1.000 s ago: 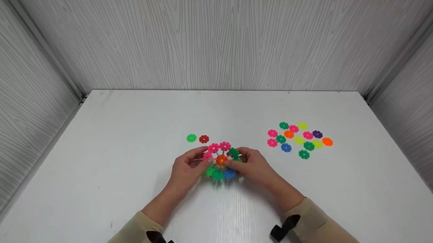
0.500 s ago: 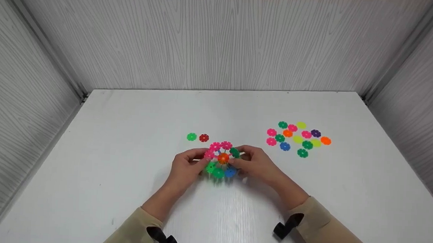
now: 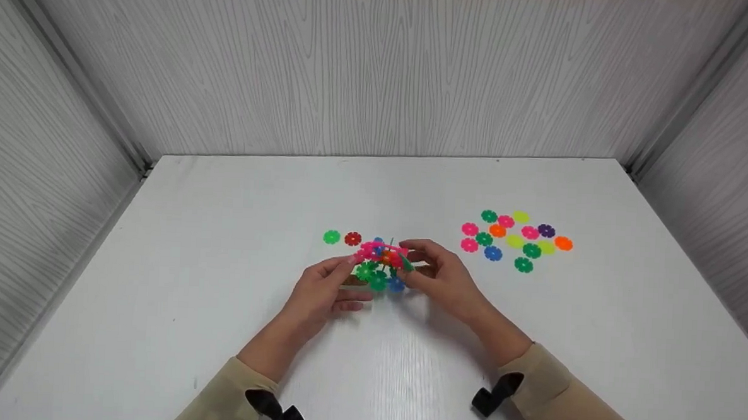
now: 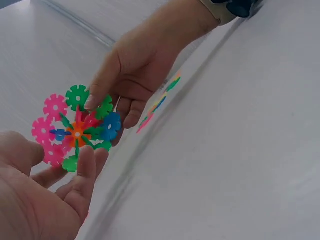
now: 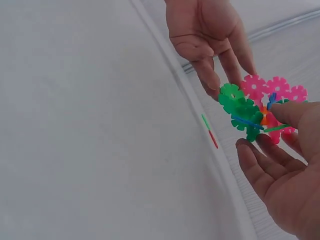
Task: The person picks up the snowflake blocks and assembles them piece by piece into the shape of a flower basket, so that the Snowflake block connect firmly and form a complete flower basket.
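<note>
A wheel-shaped build of interlocking notched plastic discs (image 3: 378, 281) is held up between both hands, over the middle of the table. My left hand (image 3: 318, 288) pinches its left side with thumb and fingers, other fingers spread below. With thumb and fingertips my right hand (image 3: 445, 280) grips its right side. In the left wrist view an orange disc (image 4: 73, 138) sits at the hub, ringed by pink, green and blue discs. From the right wrist camera, green discs (image 5: 245, 111) face the lens, and my right thumb overlaps the middle. The build stands tilted, its pink discs nearly edge-on in the head view.
One light green disc (image 3: 331, 237) and one red disc (image 3: 353, 239) lie flat just beyond the left hand. Several loose discs (image 3: 497, 230) in mixed colours are scattered at the right of the white table (image 3: 221, 228). Wood-grain panels (image 3: 380, 71) enclose the back and sides.
The build has been tipped, so its pink rim now shows edge-on and the orange hub faces less upward. Left-hand fingers have come into sight underneath; the right fingers have risen slightly.
</note>
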`<state>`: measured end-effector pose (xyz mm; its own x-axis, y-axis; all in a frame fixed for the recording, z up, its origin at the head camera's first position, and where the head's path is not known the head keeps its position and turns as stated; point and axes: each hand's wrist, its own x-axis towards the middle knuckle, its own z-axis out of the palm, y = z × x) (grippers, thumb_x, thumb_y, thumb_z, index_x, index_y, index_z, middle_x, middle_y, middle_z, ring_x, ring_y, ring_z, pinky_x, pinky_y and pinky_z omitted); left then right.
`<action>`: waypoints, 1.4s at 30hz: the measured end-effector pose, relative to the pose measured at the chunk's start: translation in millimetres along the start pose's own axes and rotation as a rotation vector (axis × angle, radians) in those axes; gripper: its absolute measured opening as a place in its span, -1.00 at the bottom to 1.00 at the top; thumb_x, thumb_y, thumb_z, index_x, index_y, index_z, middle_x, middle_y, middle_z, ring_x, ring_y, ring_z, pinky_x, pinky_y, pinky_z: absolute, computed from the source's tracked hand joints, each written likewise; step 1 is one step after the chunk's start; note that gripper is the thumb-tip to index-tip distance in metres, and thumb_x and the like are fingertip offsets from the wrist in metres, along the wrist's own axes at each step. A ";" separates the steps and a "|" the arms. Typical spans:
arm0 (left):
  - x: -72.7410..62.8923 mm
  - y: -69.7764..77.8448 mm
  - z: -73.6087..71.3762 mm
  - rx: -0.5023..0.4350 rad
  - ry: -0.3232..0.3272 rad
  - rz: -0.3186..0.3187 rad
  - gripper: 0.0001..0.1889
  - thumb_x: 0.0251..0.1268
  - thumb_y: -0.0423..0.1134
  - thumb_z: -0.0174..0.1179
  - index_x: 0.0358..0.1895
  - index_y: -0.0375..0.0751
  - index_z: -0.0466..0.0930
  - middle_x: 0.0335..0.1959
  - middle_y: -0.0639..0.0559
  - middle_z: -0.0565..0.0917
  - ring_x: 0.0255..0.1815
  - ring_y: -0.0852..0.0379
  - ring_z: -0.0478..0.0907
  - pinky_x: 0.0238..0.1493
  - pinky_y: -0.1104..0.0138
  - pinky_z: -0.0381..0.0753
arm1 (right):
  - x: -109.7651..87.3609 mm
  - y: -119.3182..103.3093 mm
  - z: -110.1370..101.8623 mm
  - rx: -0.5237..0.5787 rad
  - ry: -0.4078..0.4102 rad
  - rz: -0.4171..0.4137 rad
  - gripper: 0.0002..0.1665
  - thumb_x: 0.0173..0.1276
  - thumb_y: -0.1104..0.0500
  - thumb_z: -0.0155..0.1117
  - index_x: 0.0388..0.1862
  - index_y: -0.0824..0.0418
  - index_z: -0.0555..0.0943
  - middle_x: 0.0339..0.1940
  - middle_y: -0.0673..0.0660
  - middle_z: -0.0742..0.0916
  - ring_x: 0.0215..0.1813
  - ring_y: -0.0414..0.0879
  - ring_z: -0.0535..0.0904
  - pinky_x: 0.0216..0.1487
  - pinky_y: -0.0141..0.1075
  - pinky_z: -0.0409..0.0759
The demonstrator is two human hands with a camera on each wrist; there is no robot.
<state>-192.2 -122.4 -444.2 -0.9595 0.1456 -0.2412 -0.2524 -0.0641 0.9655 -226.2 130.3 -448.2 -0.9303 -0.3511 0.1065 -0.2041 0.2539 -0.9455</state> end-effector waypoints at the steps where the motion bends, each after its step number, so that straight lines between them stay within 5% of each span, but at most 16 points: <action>1: 0.3 0.0 -0.3 -0.035 -0.016 -0.002 -0.50 0.66 0.04 0.14 0.43 -0.20 0.53 0.12 -0.24 0.74 0.03 -0.13 0.80 0.04 0.20 0.77 | 0.1 1.5 -0.7 0.010 -0.012 -0.005 -0.29 0.35 0.19 0.54 0.46 0.05 0.55 0.26 0.05 0.70 0.19 0.04 0.70 0.12 -0.17 0.75; 7: 0.9 0.1 2.4 -0.133 -0.009 0.040 -0.56 0.68 -0.07 0.15 0.39 -0.26 0.58 0.24 -0.22 0.68 0.19 -0.12 0.73 0.19 0.21 0.69 | 2.1 6.7 -7.0 0.104 -0.094 0.003 -0.24 0.37 0.20 0.54 0.51 0.02 0.50 0.32 0.13 0.65 0.09 0.14 0.77 0.02 -0.09 0.79; 15: 0.1 -1.8 6.1 0.003 0.057 0.142 -0.63 0.60 -0.13 0.26 0.32 -0.18 0.67 0.26 -0.11 0.66 0.23 -0.01 0.70 0.22 0.25 0.67 | 2.4 5.9 -8.5 0.156 -0.159 -0.010 -0.36 0.53 0.11 0.40 0.53 0.00 0.47 0.40 0.12 0.60 0.28 0.14 0.68 0.13 -0.04 0.75; 20: -0.7 -5.4 5.5 0.027 0.027 0.195 -0.59 0.59 -0.13 0.27 0.38 -0.15 0.60 0.30 -0.07 0.64 0.25 -0.13 0.69 0.21 0.18 0.69 | 2.5 8.0 -7.3 0.162 -0.184 0.008 -0.29 0.47 0.21 0.45 0.54 0.02 0.45 0.44 0.10 0.57 0.35 0.15 0.63 0.13 -0.02 0.75; 26: 0.9 -6.1 4.0 -0.045 -0.027 0.176 -0.47 0.53 -0.12 0.34 0.46 -0.16 0.51 0.39 -0.10 0.53 0.32 -0.11 0.63 0.27 0.18 0.65 | 0.6 9.9 -6.7 0.092 -0.203 -0.068 -0.19 0.36 0.15 0.57 0.54 -0.06 0.47 0.48 0.02 0.55 0.43 0.10 0.58 0.27 -0.09 0.67; 33: 3.2 -8.4 4.7 -0.009 0.032 0.162 -0.38 0.40 -0.12 0.47 0.47 -0.11 0.50 0.42 -0.08 0.51 0.41 -0.07 0.51 0.29 0.21 0.64 | -1.9 10.8 -2.8 0.008 -0.193 -0.143 -0.12 0.29 0.16 0.64 0.55 -0.13 0.48 0.50 -0.07 0.55 0.49 0.05 0.51 0.37 -0.05 0.60; 42: 5.0 -9.9 6.5 -0.120 0.065 0.097 -0.48 0.47 -0.18 0.40 0.43 -0.11 0.57 0.32 -0.12 0.56 0.35 -0.02 0.52 0.26 0.29 0.65 | -3.4 8.3 1.5 -0.004 -0.186 -0.184 -0.14 0.27 0.18 0.64 0.52 -0.10 0.51 0.54 -0.06 0.52 0.48 0.03 0.52 0.40 -0.03 0.57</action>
<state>-193.7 -114.6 -454.3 -0.9853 0.0687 -0.1566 -0.1671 -0.1925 0.9670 -224.2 132.3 -456.8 -0.8053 -0.5514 0.2179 -0.3664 0.1739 -0.9140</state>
